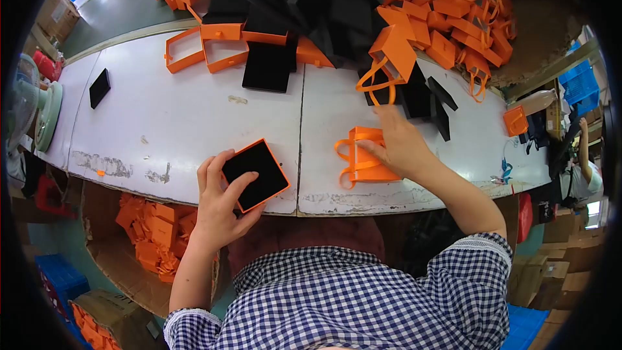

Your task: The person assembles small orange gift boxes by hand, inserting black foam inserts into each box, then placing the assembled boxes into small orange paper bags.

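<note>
My left hand grips a small open orange box with a black insert, tilted at the front edge of the table. The thumb lies over the black insert and the fingers are along the left side. My right hand is stretched out, thumb apart from the fingers, over an orange gift bag with ribbon handles lying flat. Its fingertips are right at the ribbon loop of a second orange bag farther back.
Black boxes and lids are heaped at the back, beside a large pile of orange bags. Orange box frames stand at the back left. One black piece lies far left, near a fan. Below the table, a carton holds orange pieces.
</note>
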Motion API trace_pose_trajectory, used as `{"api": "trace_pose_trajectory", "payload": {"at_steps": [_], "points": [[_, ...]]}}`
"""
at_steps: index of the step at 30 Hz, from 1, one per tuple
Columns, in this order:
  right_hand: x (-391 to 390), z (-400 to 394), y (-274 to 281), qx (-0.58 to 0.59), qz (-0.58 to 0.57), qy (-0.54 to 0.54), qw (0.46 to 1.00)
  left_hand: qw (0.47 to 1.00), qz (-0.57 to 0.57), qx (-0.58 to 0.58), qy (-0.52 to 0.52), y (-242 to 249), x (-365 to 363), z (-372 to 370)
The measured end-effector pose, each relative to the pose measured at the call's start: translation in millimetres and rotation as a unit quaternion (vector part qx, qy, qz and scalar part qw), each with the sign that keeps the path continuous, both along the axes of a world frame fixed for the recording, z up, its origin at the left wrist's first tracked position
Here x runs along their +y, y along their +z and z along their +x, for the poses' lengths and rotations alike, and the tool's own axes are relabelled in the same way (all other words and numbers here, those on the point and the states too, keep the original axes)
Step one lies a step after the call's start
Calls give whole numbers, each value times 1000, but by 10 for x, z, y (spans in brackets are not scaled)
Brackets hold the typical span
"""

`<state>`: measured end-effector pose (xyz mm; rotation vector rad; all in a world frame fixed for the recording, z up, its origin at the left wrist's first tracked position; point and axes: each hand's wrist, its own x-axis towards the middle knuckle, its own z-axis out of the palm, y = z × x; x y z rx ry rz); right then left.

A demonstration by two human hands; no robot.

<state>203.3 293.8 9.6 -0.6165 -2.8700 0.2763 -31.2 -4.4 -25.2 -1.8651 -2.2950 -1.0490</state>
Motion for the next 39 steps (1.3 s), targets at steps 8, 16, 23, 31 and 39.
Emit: {"api": "trace_pose_trajectory", "payload": {"at_steps": [8, 16, 23, 31, 39], "points": [[43, 465, -59, 75, -56, 66, 993, 1000, -6, -4, 1, -20, 9, 0], [27, 547, 276, -12, -220, 110, 969, 999, -16, -26, 16, -21, -2, -16], [-140, 318, 287, 19, -293, 153, 944, 946, 98, -237, -201, 490, 156, 117], [-288, 200, 492, 45, -321, 233, 917, 955, -14, -205, -215, 582, 159, 49], [-850, -87, 148, 142, -365, 264, 881, 929, 90, -258, -249, 271, 227, 498]]}}
